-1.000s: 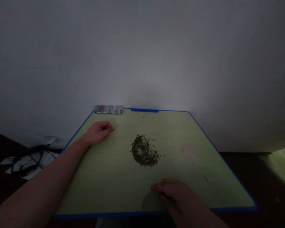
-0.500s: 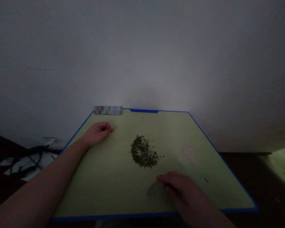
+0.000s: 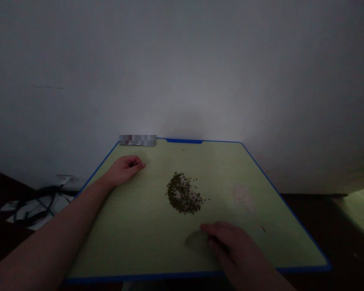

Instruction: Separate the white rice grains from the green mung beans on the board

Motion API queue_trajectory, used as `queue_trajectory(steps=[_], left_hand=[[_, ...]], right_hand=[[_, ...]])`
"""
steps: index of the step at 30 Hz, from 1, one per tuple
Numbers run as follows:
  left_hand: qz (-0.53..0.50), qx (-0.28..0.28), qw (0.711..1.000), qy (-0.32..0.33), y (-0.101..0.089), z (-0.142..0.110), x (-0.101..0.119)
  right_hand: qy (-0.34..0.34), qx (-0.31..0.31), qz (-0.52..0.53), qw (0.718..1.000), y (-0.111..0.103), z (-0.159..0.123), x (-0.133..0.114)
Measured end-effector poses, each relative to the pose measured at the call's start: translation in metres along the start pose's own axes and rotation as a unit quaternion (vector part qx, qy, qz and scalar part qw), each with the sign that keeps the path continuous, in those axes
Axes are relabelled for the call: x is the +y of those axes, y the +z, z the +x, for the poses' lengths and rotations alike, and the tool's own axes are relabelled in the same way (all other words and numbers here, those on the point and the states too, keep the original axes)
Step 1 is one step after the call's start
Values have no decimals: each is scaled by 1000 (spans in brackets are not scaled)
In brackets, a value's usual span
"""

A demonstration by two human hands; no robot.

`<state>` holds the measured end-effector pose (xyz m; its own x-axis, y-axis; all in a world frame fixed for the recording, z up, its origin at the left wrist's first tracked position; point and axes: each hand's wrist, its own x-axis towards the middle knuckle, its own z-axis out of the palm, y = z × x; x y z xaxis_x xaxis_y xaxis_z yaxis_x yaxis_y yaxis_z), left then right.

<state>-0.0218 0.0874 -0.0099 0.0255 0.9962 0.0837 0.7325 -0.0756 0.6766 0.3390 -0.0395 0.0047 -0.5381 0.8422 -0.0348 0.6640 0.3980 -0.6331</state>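
In the head view, a rounded, grainy dark-green pile [image 3: 183, 198], with pale grains [image 3: 242, 196] to its right. Left of it, the left hand [image 3: 128, 169] curls loosely; nearer, the right hand [image 3: 227, 239] pinches narrowly beside a blurred patch [image 3: 195, 241]; contents unclear. Smooth, blue-edged table [image 3: 133, 230] below, grey wall [image 3: 182, 68] beyond.
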Motion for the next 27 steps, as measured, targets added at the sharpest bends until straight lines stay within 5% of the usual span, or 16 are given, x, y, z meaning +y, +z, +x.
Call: queue_trajectory(steps=[7, 16, 27], left_hand=[[-3, 0, 1000, 1, 2, 2, -5], [-8, 3, 1000, -2, 2, 2, -4], [4, -3, 1000, 1, 0, 1, -2]], right_hand=[[22, 105, -22, 994, 8, 14, 0], [103, 177, -63, 977, -19, -1, 37], [60, 174, -39, 982, -8, 4, 24]])
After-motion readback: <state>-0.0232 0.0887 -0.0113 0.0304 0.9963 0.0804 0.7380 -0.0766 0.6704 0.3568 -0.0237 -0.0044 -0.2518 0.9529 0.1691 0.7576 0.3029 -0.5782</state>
